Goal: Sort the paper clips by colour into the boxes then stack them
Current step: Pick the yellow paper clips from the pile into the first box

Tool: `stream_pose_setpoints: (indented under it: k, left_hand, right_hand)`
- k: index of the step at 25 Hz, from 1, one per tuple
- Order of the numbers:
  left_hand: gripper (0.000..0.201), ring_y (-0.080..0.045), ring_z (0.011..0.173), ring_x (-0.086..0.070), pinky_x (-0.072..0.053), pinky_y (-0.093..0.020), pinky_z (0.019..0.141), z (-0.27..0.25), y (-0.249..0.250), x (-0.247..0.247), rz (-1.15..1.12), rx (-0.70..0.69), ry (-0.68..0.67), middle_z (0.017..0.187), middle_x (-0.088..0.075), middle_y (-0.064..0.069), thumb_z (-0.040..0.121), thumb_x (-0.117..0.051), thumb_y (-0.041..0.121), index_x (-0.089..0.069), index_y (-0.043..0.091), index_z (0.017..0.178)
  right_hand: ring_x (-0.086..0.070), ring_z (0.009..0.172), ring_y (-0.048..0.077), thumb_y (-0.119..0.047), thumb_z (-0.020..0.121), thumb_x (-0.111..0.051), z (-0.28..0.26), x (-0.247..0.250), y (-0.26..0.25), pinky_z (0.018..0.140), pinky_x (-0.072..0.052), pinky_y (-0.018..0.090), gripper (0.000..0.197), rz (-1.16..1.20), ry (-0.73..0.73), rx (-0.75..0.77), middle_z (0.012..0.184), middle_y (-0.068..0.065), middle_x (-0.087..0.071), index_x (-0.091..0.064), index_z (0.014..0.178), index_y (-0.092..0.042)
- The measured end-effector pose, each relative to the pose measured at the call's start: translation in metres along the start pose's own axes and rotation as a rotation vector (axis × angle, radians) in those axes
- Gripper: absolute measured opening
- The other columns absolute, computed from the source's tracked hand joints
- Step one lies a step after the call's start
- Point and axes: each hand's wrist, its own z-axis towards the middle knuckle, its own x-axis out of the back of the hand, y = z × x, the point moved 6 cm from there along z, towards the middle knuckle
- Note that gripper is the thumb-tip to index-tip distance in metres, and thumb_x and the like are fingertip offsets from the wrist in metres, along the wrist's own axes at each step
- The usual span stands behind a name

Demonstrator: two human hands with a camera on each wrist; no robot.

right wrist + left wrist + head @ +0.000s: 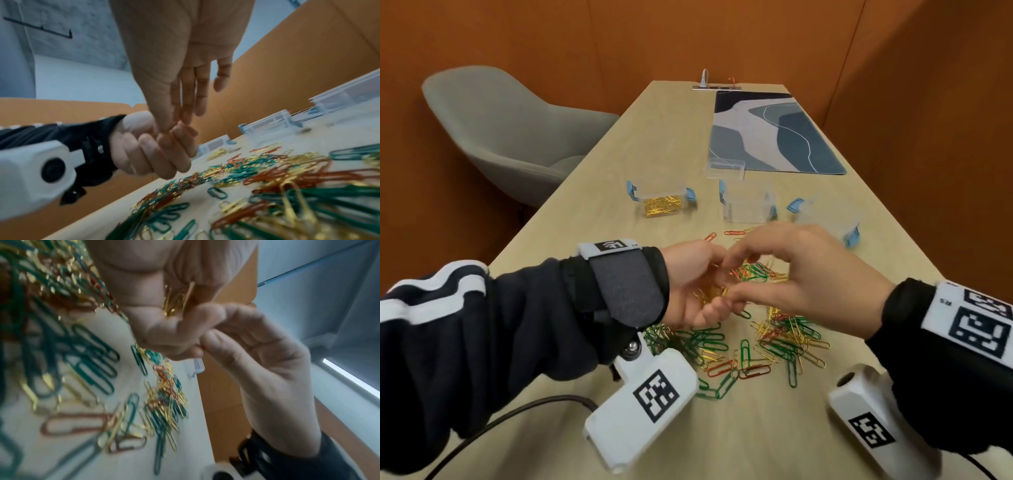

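Observation:
My left hand (697, 310) is cupped palm-up over the table and its curled fingers grip a small bunch of gold paper clips (710, 295) (176, 300). My right hand (791, 274) reaches in from the right, its fingertips (185, 116) touching the left hand's (148, 155) curled fingers. I see no clip between them. A mixed pile of green, gold and red clips (774, 342) (267, 178) lies under and in front of both hands. Behind stand a clear box with gold clips (662, 204), an empty clear box (748, 205) and a third clear box (825, 216).
A loose clear lid (724, 169) lies by a blue patterned mat (770, 133) at the back. Left of the table stands a grey chair (510, 130). A black cable (500, 418) crosses the near left corner. A few red clips (734, 233) lie near the boxes.

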Motion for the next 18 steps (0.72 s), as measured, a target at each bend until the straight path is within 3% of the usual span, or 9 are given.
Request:
stream_pose_setpoints:
  k: [3, 5, 7, 9, 14, 18]
  left_hand:
    - [0.038, -0.005, 0.032, -0.028, -0.019, -0.011, 0.029, -0.001, 0.008, 0.011, 0.243, -0.051, 0.137, 0.048, -0.037, 0.004, 0.096, -0.041, 0.028, -0.046, 0.015, 0.061]
    - [0.037, -0.005, 0.041, -0.034, -0.032, -0.017, 0.041, -0.001, 0.016, 0.008, 0.689, -0.195, 0.238, 0.048, -0.04, 0.011, 0.092, -0.051, 0.035, -0.057, 0.021, 0.059]
    - [0.022, -0.002, 0.057, -0.045, -0.041, -0.023, 0.062, -0.002, 0.022, -0.009, 1.078, -0.352, 0.279, 0.055, -0.051, 0.017, 0.083, -0.063, 0.042, -0.071, 0.027, 0.068]
    - [0.02, -0.002, 0.06, -0.044, -0.036, -0.021, 0.059, -0.001, 0.024, -0.029, 1.317, -0.427, 0.271, 0.06, -0.048, 0.018, 0.075, -0.071, 0.044, -0.075, 0.027, 0.085]
    - [0.019, -0.006, 0.06, -0.048, -0.032, -0.016, 0.049, 0.012, 0.028, -0.04, 1.461, -0.423, 0.294, 0.06, -0.051, 0.012, 0.077, -0.072, 0.033, -0.075, 0.02, 0.091]
    - [0.023, -0.009, 0.073, -0.052, -0.045, -0.023, 0.065, 0.014, 0.021, -0.023, 1.44, -0.257, 0.261, 0.077, -0.061, 0.007, 0.076, -0.072, 0.033, -0.075, 0.018, 0.093]
  right_hand:
    - [-0.055, 0.071, 0.001, -0.039, 0.075, -0.071, -0.017, 0.003, 0.028, 0.062, -0.04, 0.013, 0.01, -0.08, -0.116, -0.226, 0.077, -0.016, -0.062, -0.065, 0.079, -0.031]
    - [-0.054, 0.063, 0.0, -0.042, 0.068, -0.078, -0.031, -0.002, 0.046, 0.056, -0.038, 0.011, 0.021, -0.139, -0.245, -0.344, 0.074, -0.012, -0.065, -0.068, 0.079, -0.027]
    - [-0.055, 0.06, 0.001, -0.047, 0.056, -0.084, -0.04, -0.004, 0.054, 0.053, -0.04, 0.01, 0.036, -0.131, -0.301, -0.42, 0.072, -0.01, -0.065, -0.069, 0.08, -0.025]
    - [-0.055, 0.058, -0.002, -0.045, 0.05, -0.087, -0.044, -0.007, 0.054, 0.052, -0.039, 0.007, 0.038, -0.12, -0.331, -0.433, 0.066, -0.01, -0.063, -0.069, 0.076, -0.025]
    - [-0.057, 0.06, 0.0, -0.025, 0.063, -0.085, -0.042, -0.018, 0.054, 0.054, -0.041, 0.004, 0.019, -0.102, -0.381, -0.429, 0.065, -0.01, -0.064, -0.072, 0.077, -0.022]
    - [-0.055, 0.058, 0.0, -0.021, 0.073, -0.078, -0.039, -0.021, 0.057, 0.054, -0.041, 0.004, 0.007, -0.077, -0.393, -0.395, 0.066, -0.011, -0.064, -0.073, 0.078, -0.02]
